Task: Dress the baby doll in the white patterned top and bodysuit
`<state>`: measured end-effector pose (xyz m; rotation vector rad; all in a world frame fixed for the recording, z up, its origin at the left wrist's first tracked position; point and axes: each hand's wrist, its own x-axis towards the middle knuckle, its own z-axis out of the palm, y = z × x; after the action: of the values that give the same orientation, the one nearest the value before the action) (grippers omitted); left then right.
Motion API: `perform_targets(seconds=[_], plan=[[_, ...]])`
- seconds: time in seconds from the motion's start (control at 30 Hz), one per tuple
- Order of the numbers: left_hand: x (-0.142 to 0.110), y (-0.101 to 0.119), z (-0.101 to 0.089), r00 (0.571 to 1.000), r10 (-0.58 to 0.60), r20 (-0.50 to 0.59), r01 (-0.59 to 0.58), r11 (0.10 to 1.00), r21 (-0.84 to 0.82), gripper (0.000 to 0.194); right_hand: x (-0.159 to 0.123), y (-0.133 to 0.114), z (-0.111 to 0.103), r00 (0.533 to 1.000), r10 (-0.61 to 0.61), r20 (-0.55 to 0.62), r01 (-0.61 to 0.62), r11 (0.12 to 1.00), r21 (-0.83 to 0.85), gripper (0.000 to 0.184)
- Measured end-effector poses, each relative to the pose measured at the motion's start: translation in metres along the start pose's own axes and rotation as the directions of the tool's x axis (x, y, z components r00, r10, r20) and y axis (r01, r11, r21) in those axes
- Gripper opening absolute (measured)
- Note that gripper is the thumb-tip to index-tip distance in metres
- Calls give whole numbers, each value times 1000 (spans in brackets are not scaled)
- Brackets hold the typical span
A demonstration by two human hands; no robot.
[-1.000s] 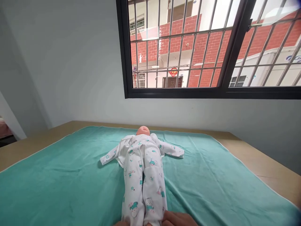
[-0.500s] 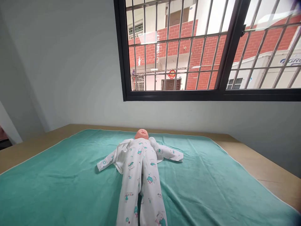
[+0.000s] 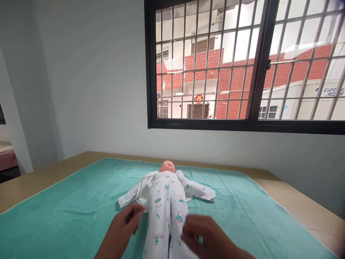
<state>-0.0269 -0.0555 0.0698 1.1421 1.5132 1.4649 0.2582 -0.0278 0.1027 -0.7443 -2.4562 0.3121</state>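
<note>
A baby doll [image 3: 167, 166] lies on its back on a green cloth [image 3: 81, 212], its head toward the wall. It wears a white printed top with its sleeves [image 3: 201, 191] spread to both sides. White printed trousers [image 3: 157, 223] cover its front and run toward me. My left hand [image 3: 125, 225] hovers left of the trousers, near the doll's side, with fingers bent and thumb apart. Over the other trouser leg is my right hand [image 3: 201, 232], its fingers curved and a gap showing inside. Neither hand visibly grips anything; whether the right one touches the fabric is unclear.
The cloth lies on a wooden table [image 3: 291, 196] whose edges show left, right and behind. A grey wall [image 3: 102, 90] stands at the back, with a dark-framed barred window [image 3: 205, 124]. Something pink [image 3: 8, 160] shows at far left.
Both my hands have come into view from below, one on each side of the trousers. The view has tilted up and shifted slightly, while the doll lies as before.
</note>
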Motion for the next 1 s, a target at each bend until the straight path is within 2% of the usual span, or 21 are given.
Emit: perform_targets(seconds=[0.07, 0.13, 0.2, 0.27, 0.37, 0.43, 0.5, 0.6, 0.7, 0.77, 0.87, 0.93, 1.0], plan=[[38, 12, 17, 997, 76, -22, -76, 997, 16, 23, 45, 18, -3, 977, 139, -162, -118, 984, 132, 18], [75, 20, 36, 995, 98, -29, -99, 995, -12, 20, 89, 43, 0, 921, 256, -292, -196, 955, 221, 15], [106, 22, 52, 994, 109, -3, -109, 994, -6, 15, 123, 73, 8, 879, 343, -330, -272, 931, 244, 17], [126, 19, 61, 993, 106, 54, -107, 994, 17, 8, 142, 100, 21, 860, 384, -336, -317, 918, 239, 16], [141, 9, 63, 982, 88, 165, -96, 995, 41, 3, 143, 129, 42, 830, 422, -365, -354, 904, 239, 15], [146, 1, 58, 969, 72, 237, -84, 996, 43, 9, 134, 143, 57, 797, 448, -405, -359, 891, 278, 21], [150, -6, 52, 948, 53, 315, -71, 996, 48, 18, 125, 153, 69, 776, 437, -456, -308, 892, 331, 26], [152, -12, 45, 920, 50, 389, -110, 985, 134, 23, 117, 163, 75, 796, 362, -486, -228, 922, 314, 27], [151, -12, 40, 887, 140, 439, -303, 895, 327, 21, 114, 165, 68, 833, 363, -418, -269, 925, 269, 25], [150, -13, 39, 875, 213, 435, -428, 760, 488, 25, 113, 165, 62, 856, 394, -335, -317, 912, 260, 28], [153, -18, 38, 871, 321, 371, -490, 554, 673, 24, 110, 168, 53, 885, 425, -190, -360, 883, 301, 31], [158, -24, 38, 871, 344, 351, -487, 513, 707, 24, 107, 169, 47, 889, 441, -124, -379, 860, 343, 30], [163, -31, 37, 889, 304, 343, -457, 556, 694, 25, 104, 169, 42, 888, 451, -88, -393, 844, 366, 27]])
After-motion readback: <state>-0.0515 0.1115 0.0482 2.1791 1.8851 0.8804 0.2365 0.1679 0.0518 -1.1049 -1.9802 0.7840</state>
